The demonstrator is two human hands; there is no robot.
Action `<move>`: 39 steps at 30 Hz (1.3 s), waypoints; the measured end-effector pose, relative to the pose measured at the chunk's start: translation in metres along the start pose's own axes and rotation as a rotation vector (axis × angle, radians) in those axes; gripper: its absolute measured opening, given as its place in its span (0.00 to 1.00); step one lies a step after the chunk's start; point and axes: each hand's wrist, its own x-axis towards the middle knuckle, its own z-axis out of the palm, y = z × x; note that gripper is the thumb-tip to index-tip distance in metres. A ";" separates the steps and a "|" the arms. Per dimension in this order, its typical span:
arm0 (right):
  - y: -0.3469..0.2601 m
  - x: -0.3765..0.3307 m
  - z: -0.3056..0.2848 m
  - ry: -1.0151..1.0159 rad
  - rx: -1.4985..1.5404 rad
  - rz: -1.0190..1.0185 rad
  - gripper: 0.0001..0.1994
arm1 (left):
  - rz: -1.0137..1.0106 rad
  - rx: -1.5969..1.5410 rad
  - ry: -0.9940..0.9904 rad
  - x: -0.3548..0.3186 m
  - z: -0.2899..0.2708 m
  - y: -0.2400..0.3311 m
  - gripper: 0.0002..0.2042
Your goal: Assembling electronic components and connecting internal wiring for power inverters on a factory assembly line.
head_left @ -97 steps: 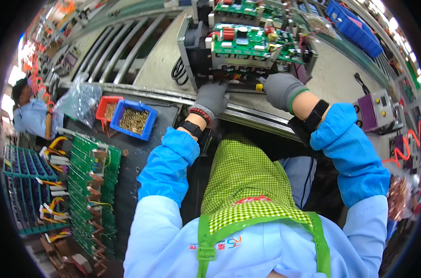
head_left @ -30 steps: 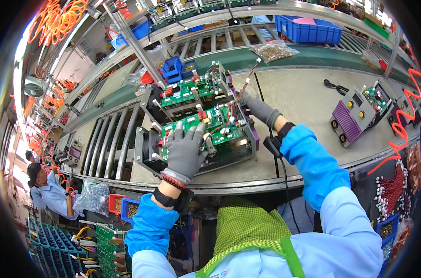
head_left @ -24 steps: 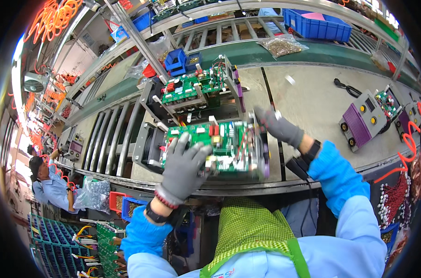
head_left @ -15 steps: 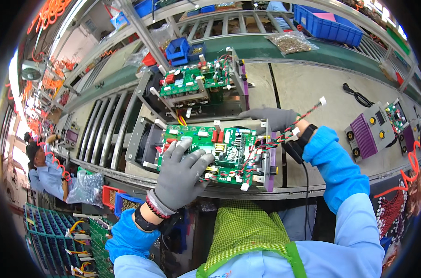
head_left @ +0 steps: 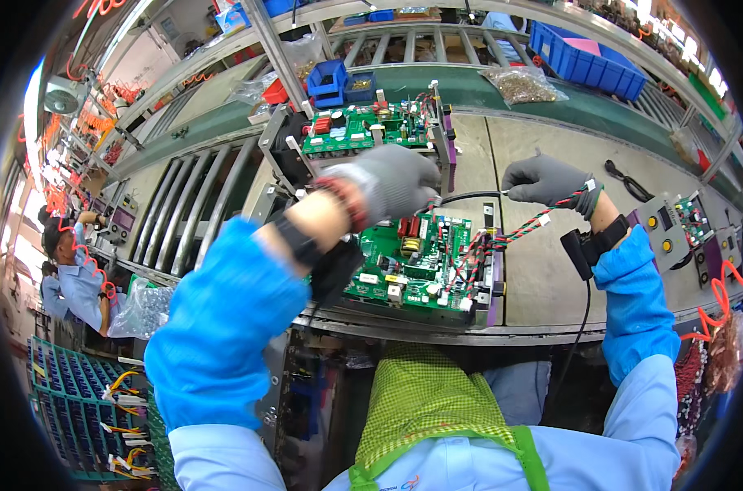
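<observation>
Hands (head_left: 392,182) (head_left: 543,180), two, both closed on one black cable (head_left: 469,195) near two green circuit boards (head_left: 359,129) (head_left: 424,274)

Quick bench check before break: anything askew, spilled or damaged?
No spill or damage visible. Only the twisted wires stand out: they jut past the right end of the near circuit board toward the right hand, their white plugs connected to nothing visible. Looks untidy, but may be normal.
</observation>
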 end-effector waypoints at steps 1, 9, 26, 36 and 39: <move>-0.013 0.001 -0.001 0.047 -0.080 -0.062 0.10 | 0.068 -0.065 -0.044 0.022 0.020 -0.015 0.17; -0.077 -0.016 -0.007 0.283 -0.353 -0.240 0.09 | 0.035 0.036 -0.183 0.076 0.056 -0.014 0.14; -0.118 0.014 0.021 -0.254 -0.366 -0.126 0.11 | 0.098 0.092 -0.004 0.055 0.045 -0.017 0.16; -0.125 -0.031 0.066 0.178 -0.469 -0.270 0.14 | 0.078 0.011 0.335 -0.059 -0.010 0.027 0.18; -0.127 -0.034 0.075 0.311 -0.050 -0.185 0.23 | 0.080 -0.149 0.285 -0.066 0.021 0.033 0.20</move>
